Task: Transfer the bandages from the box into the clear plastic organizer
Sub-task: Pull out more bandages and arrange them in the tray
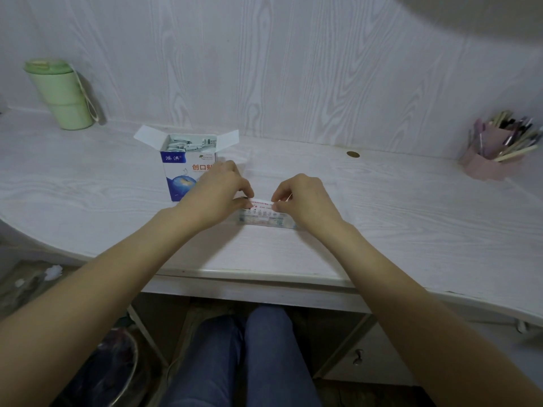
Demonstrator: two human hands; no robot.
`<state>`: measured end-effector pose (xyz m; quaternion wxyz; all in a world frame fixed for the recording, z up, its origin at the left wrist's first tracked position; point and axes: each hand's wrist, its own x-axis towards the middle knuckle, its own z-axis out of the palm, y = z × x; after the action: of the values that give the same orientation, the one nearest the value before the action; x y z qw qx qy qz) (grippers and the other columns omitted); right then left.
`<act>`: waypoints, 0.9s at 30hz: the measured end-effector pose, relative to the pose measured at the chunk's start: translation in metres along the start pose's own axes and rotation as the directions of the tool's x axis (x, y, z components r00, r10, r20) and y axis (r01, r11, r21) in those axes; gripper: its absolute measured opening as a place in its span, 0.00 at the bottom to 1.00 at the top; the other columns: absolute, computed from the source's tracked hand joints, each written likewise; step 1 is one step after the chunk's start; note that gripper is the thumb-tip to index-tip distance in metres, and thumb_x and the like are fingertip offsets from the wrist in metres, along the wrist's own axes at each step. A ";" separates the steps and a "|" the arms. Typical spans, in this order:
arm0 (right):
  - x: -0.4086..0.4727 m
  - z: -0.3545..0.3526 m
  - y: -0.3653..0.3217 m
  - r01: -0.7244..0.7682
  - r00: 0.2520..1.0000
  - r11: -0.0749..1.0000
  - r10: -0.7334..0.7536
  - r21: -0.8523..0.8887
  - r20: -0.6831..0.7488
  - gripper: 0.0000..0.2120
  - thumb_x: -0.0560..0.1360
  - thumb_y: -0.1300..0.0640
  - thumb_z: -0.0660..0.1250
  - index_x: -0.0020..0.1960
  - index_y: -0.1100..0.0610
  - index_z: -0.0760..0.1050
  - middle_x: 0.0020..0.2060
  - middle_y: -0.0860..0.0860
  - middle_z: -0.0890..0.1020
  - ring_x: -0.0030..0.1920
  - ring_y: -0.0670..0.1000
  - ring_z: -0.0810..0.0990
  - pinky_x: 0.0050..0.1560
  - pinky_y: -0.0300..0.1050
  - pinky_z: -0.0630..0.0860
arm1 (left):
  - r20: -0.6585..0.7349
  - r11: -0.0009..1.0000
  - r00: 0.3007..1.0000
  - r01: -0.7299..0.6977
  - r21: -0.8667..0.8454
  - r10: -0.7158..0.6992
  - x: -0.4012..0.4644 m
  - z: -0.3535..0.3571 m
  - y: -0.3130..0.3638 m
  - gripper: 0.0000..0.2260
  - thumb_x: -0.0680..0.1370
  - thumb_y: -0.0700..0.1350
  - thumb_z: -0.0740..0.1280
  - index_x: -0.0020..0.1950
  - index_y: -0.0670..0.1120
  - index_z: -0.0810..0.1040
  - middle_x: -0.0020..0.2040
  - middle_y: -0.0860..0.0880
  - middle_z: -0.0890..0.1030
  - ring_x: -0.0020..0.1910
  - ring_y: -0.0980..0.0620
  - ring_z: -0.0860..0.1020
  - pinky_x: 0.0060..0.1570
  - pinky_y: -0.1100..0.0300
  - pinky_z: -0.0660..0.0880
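Observation:
A blue and white bandage box (179, 168) stands on the desk with its top flaps open, and several wrapped bandages (191, 143) show inside. Just right of it, in the middle of the desk, lies a low clear plastic organizer (266, 220) with bandages in it. Over the organizer my left hand (219, 190) and my right hand (304, 198) each pinch one end of a flat bandage (262, 202), thumb and fingertips closed on it. My hands hide both ends of the organizer.
A green lidded cup (63, 94) with a strap stands at the back left of the white wood-grain desk (411, 218). A pink holder (489, 155) full of pens sits at the far right. A round cable hole (353, 154) lies near the wall. My knees are under the desk.

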<state>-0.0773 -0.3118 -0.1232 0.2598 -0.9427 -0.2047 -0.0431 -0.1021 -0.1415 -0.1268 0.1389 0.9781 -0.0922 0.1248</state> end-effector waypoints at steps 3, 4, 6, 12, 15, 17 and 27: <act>0.001 -0.001 -0.001 -0.008 1.000 1.000 0.009 -0.029 0.013 0.05 0.72 0.60 0.70 0.47 0.56 0.83 0.44 0.51 0.83 0.47 0.52 0.80 0.51 0.51 0.77 | 0.037 0.999 0.999 0.016 0.037 -0.017 0.002 -0.003 0.001 0.10 0.74 0.50 0.70 0.54 0.51 0.82 0.48 0.49 0.68 0.57 0.47 0.67 0.54 0.56 0.64; 0.001 -0.001 -0.002 -0.010 1.000 1.000 0.011 -0.028 0.019 0.04 0.72 0.60 0.71 0.46 0.56 0.83 0.43 0.51 0.84 0.47 0.52 0.80 0.51 0.51 0.77 | 0.053 0.999 0.998 0.017 0.043 -0.019 0.003 -0.004 0.001 0.09 0.74 0.50 0.70 0.53 0.51 0.82 0.49 0.49 0.68 0.58 0.47 0.67 0.55 0.56 0.64; 0.001 -0.001 -0.004 -0.008 0.999 1.000 0.009 -0.027 0.037 0.04 0.72 0.60 0.71 0.46 0.57 0.83 0.42 0.51 0.83 0.46 0.52 0.80 0.50 0.52 0.78 | 0.079 0.999 0.997 0.019 0.051 -0.023 0.005 -0.006 0.001 0.09 0.74 0.50 0.70 0.52 0.51 0.82 0.49 0.48 0.67 0.59 0.46 0.66 0.56 0.56 0.64; 0.003 -0.002 -0.008 -0.008 0.998 1.000 0.008 0.002 0.064 0.04 0.72 0.60 0.72 0.46 0.58 0.82 0.39 0.49 0.81 0.45 0.51 0.80 0.50 0.50 0.78 | 0.144 0.996 0.989 0.020 0.083 -0.032 0.010 -0.007 0.001 0.08 0.75 0.51 0.69 0.52 0.51 0.81 0.49 0.49 0.68 0.59 0.46 0.67 0.56 0.55 0.64; 0.002 -0.002 -0.009 -0.004 0.997 1.000 0.003 0.012 0.073 0.04 0.72 0.61 0.71 0.46 0.58 0.83 0.38 0.49 0.81 0.45 0.50 0.80 0.50 0.50 0.79 | 0.148 0.997 0.988 0.027 0.070 -0.037 0.010 -0.007 0.002 0.09 0.75 0.51 0.68 0.53 0.51 0.81 0.49 0.49 0.68 0.59 0.46 0.67 0.55 0.56 0.64; 0.002 -0.003 -0.009 0.000 0.998 1.000 -0.001 0.016 0.067 0.04 0.72 0.61 0.71 0.46 0.58 0.83 0.39 0.50 0.82 0.45 0.50 0.80 0.49 0.49 0.79 | 0.118 0.999 0.992 0.037 0.033 -0.040 0.008 -0.008 0.002 0.09 0.75 0.50 0.69 0.54 0.51 0.81 0.49 0.49 0.69 0.58 0.47 0.68 0.53 0.56 0.64; 0.017 -0.014 -0.033 0.154 0.960 0.985 -0.130 0.081 -0.246 0.09 0.76 0.56 0.67 0.55 0.54 0.80 0.52 0.49 0.81 0.51 0.46 0.75 0.49 0.34 0.65 | -0.250 0.995 0.968 -0.015 -0.096 -0.009 -0.011 -0.048 -0.010 0.10 0.77 0.45 0.67 0.57 0.47 0.78 0.50 0.52 0.68 0.50 0.55 0.66 0.49 0.63 0.62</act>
<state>-0.0749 -0.2874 -0.0922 0.3253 -0.8994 -0.2407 -0.1653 -0.1208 -0.1167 -0.0875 0.1967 0.9465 -0.0815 0.2425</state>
